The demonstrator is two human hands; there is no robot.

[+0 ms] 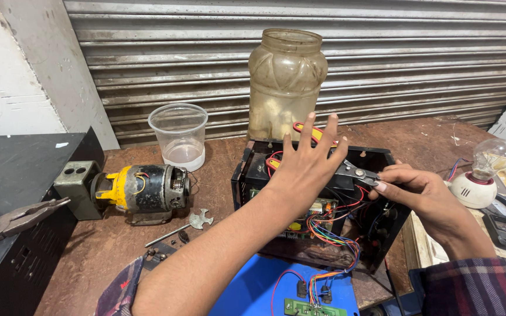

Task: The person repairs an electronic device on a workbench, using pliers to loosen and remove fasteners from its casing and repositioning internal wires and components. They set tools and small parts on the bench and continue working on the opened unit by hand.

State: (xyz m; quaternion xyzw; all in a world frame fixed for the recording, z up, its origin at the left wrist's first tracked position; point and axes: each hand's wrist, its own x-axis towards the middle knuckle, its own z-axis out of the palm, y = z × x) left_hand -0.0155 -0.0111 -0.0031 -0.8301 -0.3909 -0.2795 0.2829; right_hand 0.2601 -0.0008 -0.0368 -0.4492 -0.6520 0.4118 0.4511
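Metal cutters [355, 171] lie across the open black box [382, 158], long axis left-right, in your right hand's [420, 193] closed fingers; left hand [306, 169] splayed, empty, above the brown surface [112, 246] near a shutter [382, 52].

left sleeve [119, 287]: plaid cloth in dark blue, red and pale lines, pushed up to the elbow at the near left edge
left forearm: bare from the sleeve to the wrist
left hand [304, 169]: bare, no ring or watch, no glove
right sleeve [475, 289]: same plaid, dark with maroon checks, reaching the wrist at near right
right hand [414, 190]: bare, short pale nails
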